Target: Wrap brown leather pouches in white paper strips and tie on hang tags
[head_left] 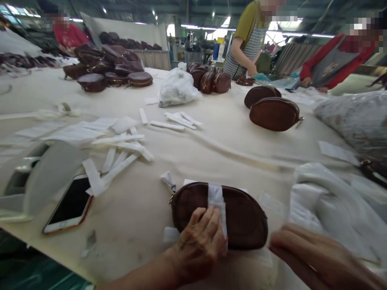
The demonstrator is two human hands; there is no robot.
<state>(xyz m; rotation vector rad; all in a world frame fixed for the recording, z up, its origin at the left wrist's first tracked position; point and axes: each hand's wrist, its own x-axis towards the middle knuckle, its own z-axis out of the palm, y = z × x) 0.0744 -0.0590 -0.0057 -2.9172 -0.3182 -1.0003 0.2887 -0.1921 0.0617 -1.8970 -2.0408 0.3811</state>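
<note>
A dark brown oval zip pouch lies in front of me, with a white paper strip wrapped across its middle. My left hand is on the strip, its bent fingers close together and pressing it against the pouch. The zip pull at the pouch's left end is covered by a small white wrap. Just past the pouch's right end is my right hand, slightly blurred, fingers stretched out and nothing visible in them. Beneath the pouch, edges of white paper show.
Left of the pouch are a phone, loose paper strips and a tape dispenser. Clear plastic bags lie at right. Farther back stand two brown pouches, a white plastic bag and piled pouches. Several people work beyond.
</note>
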